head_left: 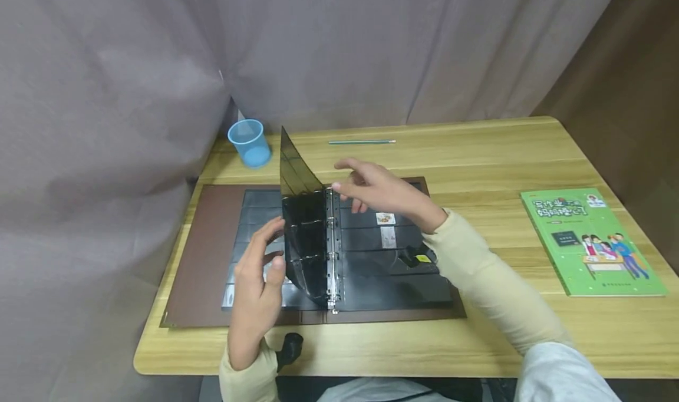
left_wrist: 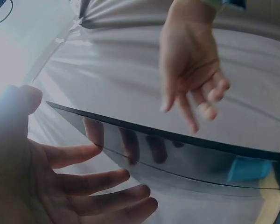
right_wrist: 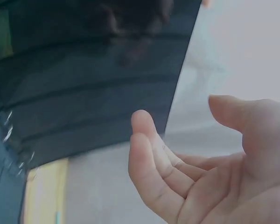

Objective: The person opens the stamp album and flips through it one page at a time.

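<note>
A ring-bound stamp album (head_left: pixel 204 254) lies spread on the table, with a brown cover and black pocket pages. One dark, partly see-through page (head_left: pixel 305 231) stands raised from the metal rings (head_left: pixel 332 254), its upper corner pointing up. My left hand (head_left: pixel 260 284) is at that page's left side, fingers loosely extended; the left wrist view shows them near the page (left_wrist: pixel 205 163), which reflects them. Above the right-hand page hovers my right hand (head_left: pixel 379 190), fingers loosely bent and holding nothing. Below it, small stamps (head_left: pixel 388 237) sit in the pockets.
A blue plastic cup (head_left: pixel 250 144) stands at the table's back left. A green pencil (head_left: pixel 362 142) lies behind the album. To the right is a green book (head_left: pixel 591 243) with cartoon figures. Grey curtains (head_left: pixel 339 48) hang behind the table.
</note>
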`<state>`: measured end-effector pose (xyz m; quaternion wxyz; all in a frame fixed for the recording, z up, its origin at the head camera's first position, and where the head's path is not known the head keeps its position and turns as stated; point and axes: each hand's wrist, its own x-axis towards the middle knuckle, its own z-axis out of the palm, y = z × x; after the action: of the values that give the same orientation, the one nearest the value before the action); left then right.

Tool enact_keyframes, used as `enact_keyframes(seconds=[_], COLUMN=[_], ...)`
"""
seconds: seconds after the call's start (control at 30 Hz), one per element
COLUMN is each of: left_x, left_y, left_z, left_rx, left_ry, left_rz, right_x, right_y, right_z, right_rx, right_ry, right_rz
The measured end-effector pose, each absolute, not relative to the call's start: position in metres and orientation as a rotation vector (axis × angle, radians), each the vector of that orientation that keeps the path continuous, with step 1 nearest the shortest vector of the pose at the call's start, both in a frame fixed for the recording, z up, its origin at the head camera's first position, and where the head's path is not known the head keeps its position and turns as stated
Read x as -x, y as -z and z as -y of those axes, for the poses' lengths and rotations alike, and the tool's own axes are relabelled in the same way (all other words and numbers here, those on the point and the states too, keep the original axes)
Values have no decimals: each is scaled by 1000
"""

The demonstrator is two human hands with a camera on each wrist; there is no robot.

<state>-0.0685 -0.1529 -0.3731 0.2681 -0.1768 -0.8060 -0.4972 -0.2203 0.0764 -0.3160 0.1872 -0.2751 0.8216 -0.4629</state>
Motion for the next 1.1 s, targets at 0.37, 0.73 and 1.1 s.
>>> enact_keyframes(seconds=[0.37,0.73,1.1], left_x=[60,59,60], left_y=[385,393,402], left_z=[179,195,203], left_rx=[202,-28,-222], left_ry=[1273,1215,1163], left_rz=[2210,2293,2359], right_x=[244,258,268], right_y=[357,395,424], right_z=[-126,-164,-185], right_rx=[615,448,421], right_ry=[1271,1231,979], right_rz=[-2410,-2471,-2617])
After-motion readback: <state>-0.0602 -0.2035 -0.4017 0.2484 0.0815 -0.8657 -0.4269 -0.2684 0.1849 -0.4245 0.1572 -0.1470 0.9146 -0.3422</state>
